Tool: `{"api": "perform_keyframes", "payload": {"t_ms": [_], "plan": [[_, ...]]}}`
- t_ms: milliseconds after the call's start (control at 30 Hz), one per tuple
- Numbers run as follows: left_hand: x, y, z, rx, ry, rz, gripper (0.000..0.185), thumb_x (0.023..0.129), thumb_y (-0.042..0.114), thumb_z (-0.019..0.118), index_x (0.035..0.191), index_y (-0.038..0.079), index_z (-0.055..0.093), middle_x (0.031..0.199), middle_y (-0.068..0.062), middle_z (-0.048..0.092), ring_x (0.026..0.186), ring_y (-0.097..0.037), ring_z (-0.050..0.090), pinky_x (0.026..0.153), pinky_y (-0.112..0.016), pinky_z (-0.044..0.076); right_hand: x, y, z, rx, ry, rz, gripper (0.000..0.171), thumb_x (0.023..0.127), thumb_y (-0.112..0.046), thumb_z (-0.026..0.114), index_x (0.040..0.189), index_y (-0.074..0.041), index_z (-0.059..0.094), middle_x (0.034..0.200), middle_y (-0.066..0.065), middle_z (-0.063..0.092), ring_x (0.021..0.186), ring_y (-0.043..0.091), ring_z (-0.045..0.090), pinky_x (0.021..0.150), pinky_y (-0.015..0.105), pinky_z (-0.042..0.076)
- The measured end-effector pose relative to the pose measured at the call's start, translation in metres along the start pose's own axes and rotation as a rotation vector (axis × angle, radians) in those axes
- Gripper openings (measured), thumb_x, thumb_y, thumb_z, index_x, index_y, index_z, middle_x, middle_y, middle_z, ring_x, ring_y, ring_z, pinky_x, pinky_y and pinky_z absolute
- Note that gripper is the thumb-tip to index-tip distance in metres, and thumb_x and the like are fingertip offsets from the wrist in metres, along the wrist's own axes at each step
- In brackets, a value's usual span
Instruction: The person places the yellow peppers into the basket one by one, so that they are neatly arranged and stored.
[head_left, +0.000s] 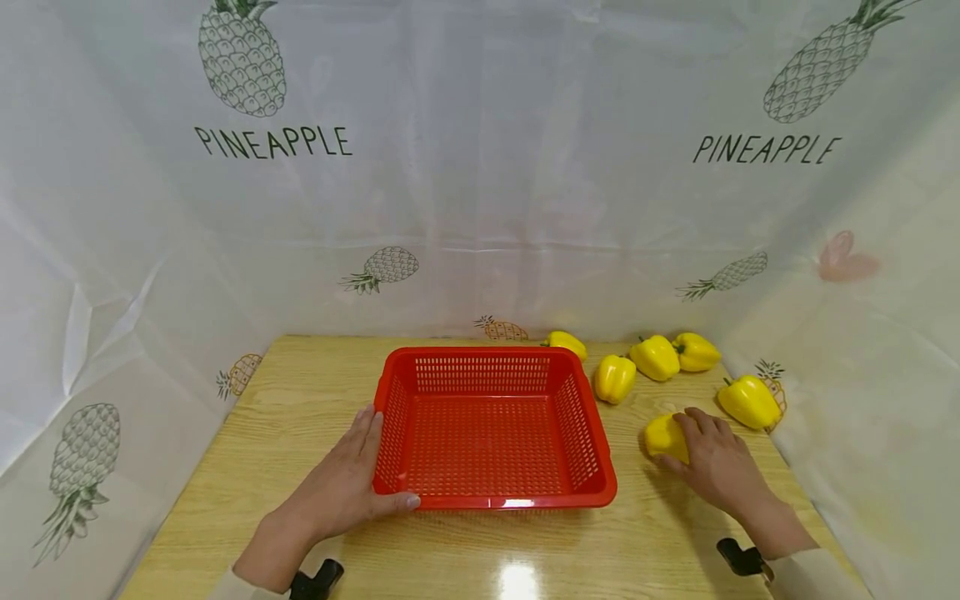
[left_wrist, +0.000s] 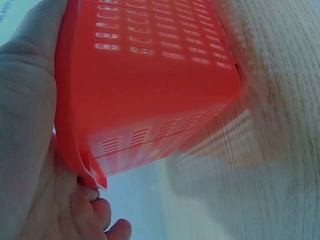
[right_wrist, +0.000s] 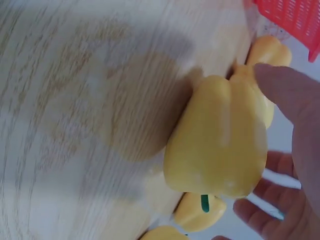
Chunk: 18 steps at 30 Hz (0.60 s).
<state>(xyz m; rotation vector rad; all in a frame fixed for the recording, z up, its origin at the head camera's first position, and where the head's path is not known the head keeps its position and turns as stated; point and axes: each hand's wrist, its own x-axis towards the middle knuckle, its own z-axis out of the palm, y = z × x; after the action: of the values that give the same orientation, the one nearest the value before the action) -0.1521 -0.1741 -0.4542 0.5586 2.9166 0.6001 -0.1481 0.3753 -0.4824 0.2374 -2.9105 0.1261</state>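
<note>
Head view: a red basket (head_left: 491, 433) sits in the middle of a wood table (head_left: 247, 467). The left hand (head_left: 341, 487) lies flat vs. the basket's left wall, fingers straight along the side, thumb along the front rim. It presses the basket, no curl round it. The right hand (head_left: 712, 458) rests on a yellow pepper (head_left: 666, 436) just right of the basket, fingers bent over the top of it. Five more yellow peppers lie on the table: one (head_left: 567, 342) behind the basket's back right corner, one (head_left: 615, 377) near the basket's right wall, two (head_left: 655, 357) (head_left: 697, 351) touching each other further back, one (head_left: 748, 402) by the right edge. A white cloth w/ pineapple pics (head_left: 480, 167) hangs all round.

Left wrist view: blurry. The basket (left_wrist: 150, 80) fills the pic; palm and fingers of the left hand (left_wrist: 35, 150) lie vs. its rim and wall.

Right wrist view: the pepper (right_wrist: 220, 145) lies on the table, right hand (right_wrist: 295, 150) cupped round it, thumb on top, fingertips under the far side. Other peppers show behind, e.g. one (right_wrist: 270, 50) near the basket corner (right_wrist: 295, 20).
</note>
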Motion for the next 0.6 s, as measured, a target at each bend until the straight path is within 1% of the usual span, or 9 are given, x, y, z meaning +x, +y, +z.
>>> {"api": "perform_keyframes", "payload": {"t_ms": [100,167,267,333,433,500,600], "plan": [[0.000,0.000,0.001,0.001,-0.001,0.001,0.134,0.082,0.079,0.072,0.165,-0.009,0.013,0.175,-0.027,0.008,0.162,-0.046,0.013,0.124,-0.062,0.032,0.002,-0.001,0.003,-0.003,0.022,0.086,0.082,0.089,-0.053,0.081,0.133,0.011,0.056,0.133,0.038,0.055,0.115,0.060,0.053,0.082,0.074,0.052],[0.001,-0.001,0.003,-0.001,-0.004,-0.002,0.134,0.082,0.079,0.072,0.165,-0.008,0.013,0.175,-0.027,0.008,0.162,-0.045,0.012,0.124,-0.062,0.032,0.003,-0.003,0.005,-0.021,0.048,0.139,0.086,0.086,-0.059,0.081,0.128,0.012,0.057,0.125,0.039,0.056,0.107,0.060,0.054,0.073,0.070,0.053],[0.001,-0.001,0.004,-0.003,-0.004,-0.001,0.134,0.082,0.079,0.073,0.165,-0.009,0.013,0.175,-0.027,0.008,0.162,-0.045,0.012,0.124,-0.062,0.031,0.004,-0.006,0.009,-0.072,0.073,0.199,0.086,0.082,-0.064,0.083,0.113,0.012,0.057,0.108,0.037,0.057,0.091,0.055,0.054,0.059,0.061,0.051],[0.002,-0.001,0.004,-0.001,-0.004,-0.001,0.135,0.082,0.080,0.072,0.165,-0.009,0.013,0.175,-0.027,0.008,0.162,-0.045,0.012,0.124,-0.062,0.032,0.005,-0.008,0.011,-0.093,0.072,0.230,0.083,0.080,-0.065,0.084,0.100,0.010,0.055,0.094,0.033,0.053,0.081,0.049,0.050,0.053,0.053,0.046],[0.001,-0.001,0.004,0.003,-0.008,-0.004,0.135,0.082,0.081,0.070,0.165,-0.009,0.014,0.175,-0.027,0.008,0.162,-0.045,0.012,0.124,-0.062,0.032,0.005,-0.013,0.012,-0.105,0.068,0.269,0.082,0.079,-0.067,0.083,0.090,0.006,0.049,0.081,0.024,0.045,0.072,0.041,0.044,0.049,0.046,0.040],[0.001,-0.002,0.003,0.004,-0.013,-0.008,0.135,0.082,0.082,0.070,0.165,-0.008,0.013,0.175,-0.027,0.007,0.162,-0.045,0.012,0.124,-0.062,0.032,0.006,-0.015,0.012,-0.101,0.060,0.285,0.081,0.081,-0.068,0.082,0.088,0.006,0.048,0.077,0.022,0.042,0.069,0.039,0.043,0.047,0.045,0.039],[0.001,-0.002,0.003,-0.002,-0.016,-0.011,0.135,0.082,0.081,0.070,0.166,-0.008,0.012,0.175,-0.026,0.006,0.162,-0.045,0.013,0.124,-0.062,0.032,0.006,-0.017,0.010,-0.087,0.047,0.277,0.080,0.084,-0.065,0.080,0.091,0.009,0.052,0.079,0.024,0.045,0.071,0.041,0.047,0.047,0.048,0.043]]}}
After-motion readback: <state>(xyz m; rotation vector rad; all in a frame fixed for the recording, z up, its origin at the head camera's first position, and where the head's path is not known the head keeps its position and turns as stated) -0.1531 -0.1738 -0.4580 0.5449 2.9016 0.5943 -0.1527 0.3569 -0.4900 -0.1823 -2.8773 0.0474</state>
